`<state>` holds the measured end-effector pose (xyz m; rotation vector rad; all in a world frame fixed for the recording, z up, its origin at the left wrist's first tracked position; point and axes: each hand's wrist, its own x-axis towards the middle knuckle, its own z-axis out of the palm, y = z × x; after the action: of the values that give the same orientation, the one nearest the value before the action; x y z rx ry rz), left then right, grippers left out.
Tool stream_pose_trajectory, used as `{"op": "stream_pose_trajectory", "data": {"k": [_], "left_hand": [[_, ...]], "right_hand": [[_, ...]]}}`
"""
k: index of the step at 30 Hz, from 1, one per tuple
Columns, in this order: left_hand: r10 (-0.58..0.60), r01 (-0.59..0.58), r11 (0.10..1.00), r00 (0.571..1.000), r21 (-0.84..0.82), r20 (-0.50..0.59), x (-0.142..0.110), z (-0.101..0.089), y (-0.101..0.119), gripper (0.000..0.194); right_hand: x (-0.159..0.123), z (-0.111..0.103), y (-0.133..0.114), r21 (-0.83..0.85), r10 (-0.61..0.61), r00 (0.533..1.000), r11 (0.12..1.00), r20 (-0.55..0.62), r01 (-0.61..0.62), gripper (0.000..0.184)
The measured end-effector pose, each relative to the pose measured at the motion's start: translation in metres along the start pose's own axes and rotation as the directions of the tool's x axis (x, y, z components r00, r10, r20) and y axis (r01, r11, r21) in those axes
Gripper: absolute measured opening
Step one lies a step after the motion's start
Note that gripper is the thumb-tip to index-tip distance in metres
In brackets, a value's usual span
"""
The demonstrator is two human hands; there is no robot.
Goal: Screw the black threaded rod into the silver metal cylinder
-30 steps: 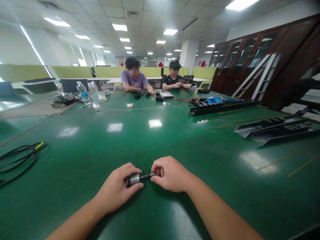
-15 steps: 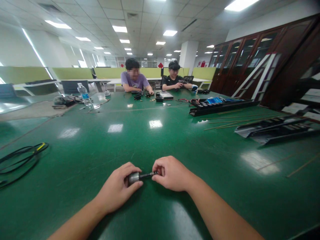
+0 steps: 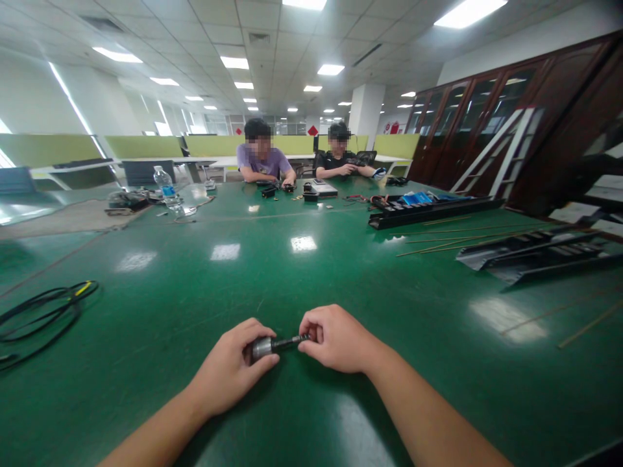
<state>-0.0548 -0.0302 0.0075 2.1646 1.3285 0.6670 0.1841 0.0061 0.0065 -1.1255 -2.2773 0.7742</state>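
The bare left hand was curled around the thick end of a silver cylindrical metal part with a thin dark shaft, thumb and fingers closed on its body. The bare right hand grasped the far tip of the shaft between thumb and bent fingers. The part lay roughly crosswise between the two hands, just above or on the glossy green tabletop; which of these could not be told. Well off to the left, a coiled black cable with a yellow band lay on the table. To the right were thin yellowish rods, dark metal channel pieces and, farther back, a long black channel holding blue items. Across the table, a person in a purple shirt and a person in a black shirt sat near small black blocks and a flat white-sided box. A clear plastic bottle with a blue label stood at the far left.
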Motion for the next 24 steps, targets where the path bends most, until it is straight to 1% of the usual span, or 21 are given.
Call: {"op": "stream_pose_trajectory", "data": {"k": [9,13,16,18,19,22,23,24], "left_hand": [[-0.017,0.016,1.000,1.000,-0.010,-0.010,-0.001,0.000,0.001,0.020],[-0.061,0.059,0.996,0.998,-0.064,-0.033,0.000,-0.002,-0.003,0.023],[-0.178,0.166,0.969,0.983,-0.182,-0.052,0.003,-0.003,-0.009,0.033],[-0.271,0.240,0.917,0.961,-0.317,-0.057,0.006,-0.003,-0.014,0.041],[-0.307,0.259,0.881,0.950,-0.397,-0.062,0.007,-0.004,-0.015,0.044],[-0.380,0.235,0.762,0.916,-0.603,-0.124,0.007,-0.010,-0.016,0.046],[-0.400,0.217,0.738,0.903,-0.639,-0.156,0.004,-0.015,-0.015,0.046],[-0.417,0.205,0.732,0.889,-0.649,-0.190,-0.001,-0.021,-0.014,0.047]], "right_hand": [[-0.002,-0.006,0.000,0.007,0.006,1.000,1.000,-0.018,-0.006,0.006],[0.000,-0.007,0.007,0.048,0.030,0.998,0.998,-0.056,-0.027,0.007],[0.003,-0.005,0.014,0.068,0.051,0.997,0.997,-0.057,-0.047,0.009],[0.004,-0.002,0.019,0.081,0.057,0.998,0.995,-0.041,-0.053,0.010],[0.005,-0.001,0.021,0.088,0.060,0.997,0.995,-0.037,-0.056,0.010],[0.005,0.001,0.023,0.102,0.073,0.997,0.992,-0.039,-0.068,0.011],[0.005,0.001,0.024,0.102,0.076,0.996,0.992,-0.042,-0.072,0.011],[0.005,0.001,0.023,0.101,0.080,0.996,0.992,-0.045,-0.075,0.011]]}}
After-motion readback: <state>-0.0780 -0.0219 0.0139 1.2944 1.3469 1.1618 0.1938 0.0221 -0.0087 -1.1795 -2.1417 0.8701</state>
